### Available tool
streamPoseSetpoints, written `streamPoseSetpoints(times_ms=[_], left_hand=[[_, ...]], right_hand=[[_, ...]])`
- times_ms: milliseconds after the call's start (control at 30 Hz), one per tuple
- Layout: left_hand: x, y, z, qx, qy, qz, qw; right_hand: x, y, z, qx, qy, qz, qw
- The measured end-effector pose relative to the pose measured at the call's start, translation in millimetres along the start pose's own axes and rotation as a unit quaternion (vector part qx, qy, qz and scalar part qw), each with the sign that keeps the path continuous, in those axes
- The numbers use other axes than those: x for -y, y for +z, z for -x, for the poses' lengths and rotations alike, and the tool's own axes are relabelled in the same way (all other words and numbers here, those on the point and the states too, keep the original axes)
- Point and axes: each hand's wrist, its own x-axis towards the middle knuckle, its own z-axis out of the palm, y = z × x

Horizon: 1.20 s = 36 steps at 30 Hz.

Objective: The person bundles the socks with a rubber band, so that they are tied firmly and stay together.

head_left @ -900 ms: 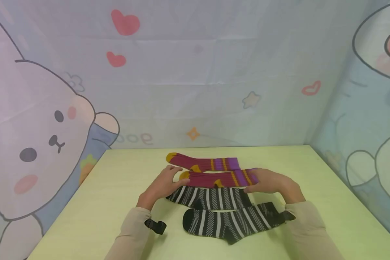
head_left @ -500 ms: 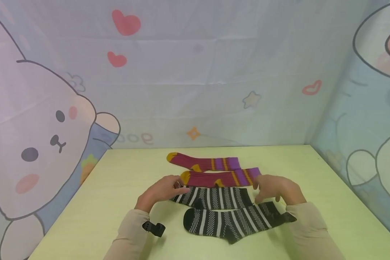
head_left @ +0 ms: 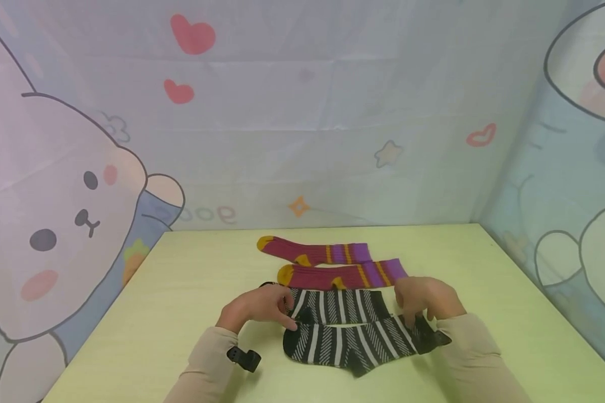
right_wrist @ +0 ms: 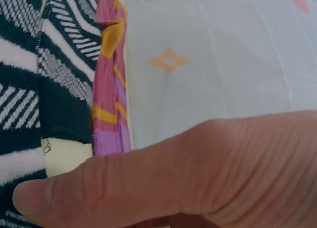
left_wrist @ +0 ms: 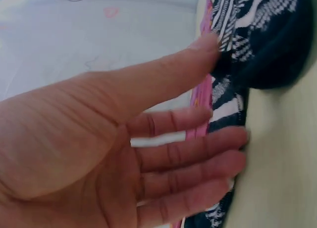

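Two black-and-white striped socks lie flat, one before the other. My left hand [head_left: 264, 305] is over the toe end of the farther striped sock [head_left: 340, 305], its thumb tip close to the dark toe of the nearer striped sock [head_left: 350, 344]. In the left wrist view its fingers [left_wrist: 193, 153] are extended and slightly bent, with a gap to the thumb. My right hand [head_left: 427, 296] is over the cuff end of the nearer sock. The right wrist view shows its straight thumb [right_wrist: 99, 188] across that sock; its other fingers are mostly hidden.
Behind the striped socks lie two maroon socks with mustard toes and purple cuffs, a nearer maroon sock [head_left: 322, 277] and a farther maroon sock [head_left: 312, 253]. All lie on a pale yellow table [head_left: 146, 330]. A printed cloth backdrop [head_left: 333, 112] stands along the back and sides.
Both hands have moved from the nearer maroon sock toward the front, over the striped socks. The socks have stayed nearly in place.
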Motion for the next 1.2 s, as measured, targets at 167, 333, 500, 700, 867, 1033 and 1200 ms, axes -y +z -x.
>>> streamPoseSetpoints(times_ms=[167,333,500,700,867,1033,1200], left_hand=[[0.5,4.0,-3.6,0.039,0.050,0.017,0.9978],[1.8,5.3,-7.2,0.059,0.092,-0.008,0.9939],[3.0,3.2,-6.5,0.054,0.126,-0.035,0.9899],[5.6,-2.8,-2.1,0.041,0.157,-0.020,0.9865],[11.2,-7.4,-0.5,0.035,0.138,-0.003,0.9899],[13.4,-11.7,0.4,0.032,0.121,-0.013,0.9920],[12.3,-11.9,0.9,0.030,0.077,-0.001,0.9965]], right_hand=[[-2,3,-3.7,0.010,-0.004,0.033,0.9994],[-5,3,-4.2,0.012,-0.011,0.061,0.9980],[-11,3,-7.0,0.005,-0.041,0.079,0.9960],[-19,-1,-13.4,0.006,-0.089,0.044,0.9950],[-21,-5,-15.2,-0.003,-0.111,-0.053,0.9924],[-20,-8,-15.1,-0.015,-0.146,-0.081,0.9858],[-18,-10,-14.3,-0.009,-0.163,-0.077,0.9835]])
